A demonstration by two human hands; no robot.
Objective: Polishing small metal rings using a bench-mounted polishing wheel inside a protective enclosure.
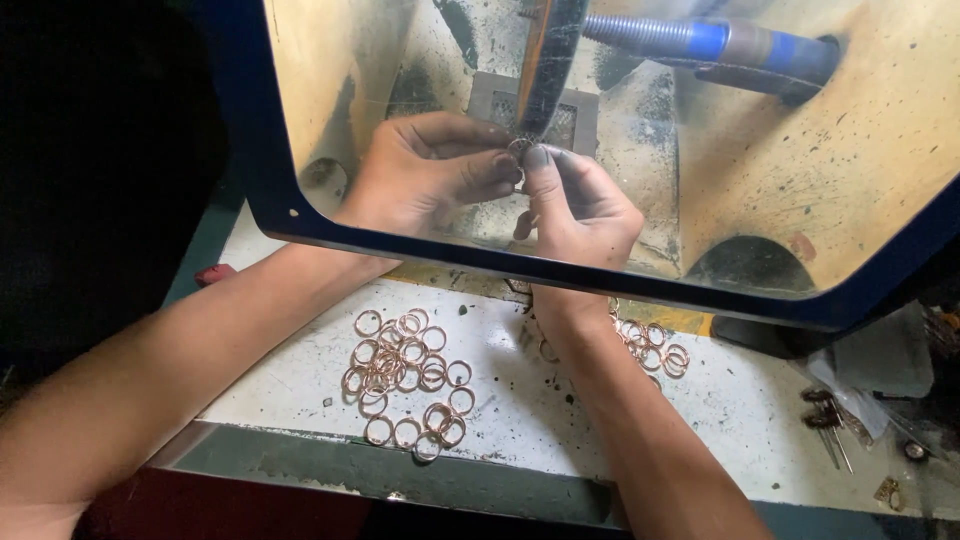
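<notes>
Both my hands reach under a blue-framed clear shield (300, 215). My left hand (425, 170) and my right hand (580, 205) pinch one small metal ring (519, 150) between their fingertips. The ring is held against the edge of a thin vertical wheel (545, 60). A pile of copper-coloured rings (405, 375) lies on the white bench below my left forearm. A smaller group of rings (655, 350) lies beside my right wrist.
A blue and grey shaft (720, 40) runs from the wheel to the right. A grey square grille (500, 100) sits behind the wheel. Small tools (830, 420) lie at the bench's right. The metal front edge of the bench (400, 465) runs across the bottom.
</notes>
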